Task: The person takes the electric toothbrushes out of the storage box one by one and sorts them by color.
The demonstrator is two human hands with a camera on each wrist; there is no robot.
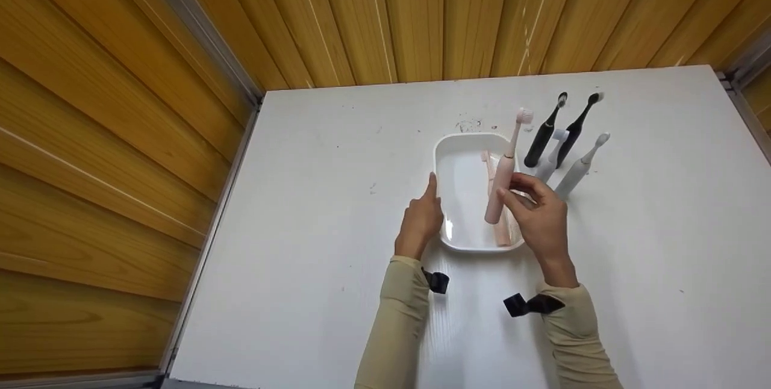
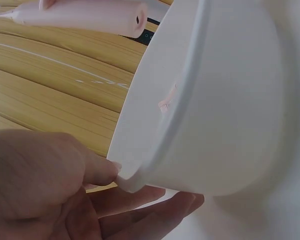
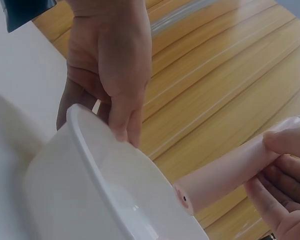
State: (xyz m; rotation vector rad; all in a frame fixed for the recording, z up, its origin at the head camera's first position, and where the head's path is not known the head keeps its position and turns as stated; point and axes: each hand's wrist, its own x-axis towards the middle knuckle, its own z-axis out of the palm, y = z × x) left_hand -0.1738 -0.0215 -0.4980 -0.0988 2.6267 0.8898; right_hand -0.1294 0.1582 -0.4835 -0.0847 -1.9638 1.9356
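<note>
My right hand [image 1: 545, 214] pinches a pink electric toothbrush [image 1: 501, 184] by its handle, over the right part of a white rectangular tray [image 1: 446, 241]. The brush head points away from me, and the handle's base shows in both wrist views. My left hand [image 1: 421, 220] holds the tray's left side; in the left wrist view its thumb lies over the rim and its fingers are outside the wall. Inside the tray lies another pink toothbrush [image 1: 485, 157], partly hidden by the held one, with a pink tube-like item [image 1: 502, 235] beside it.
Two black electric toothbrushes [image 1: 540, 143] stand to the right of the tray, close to a pale one [image 1: 549, 163] and a grey-white one [image 1: 575, 175]. Wood-patterned panels [image 1: 415, 15] rise behind the white table [image 1: 313, 196] and along its left side.
</note>
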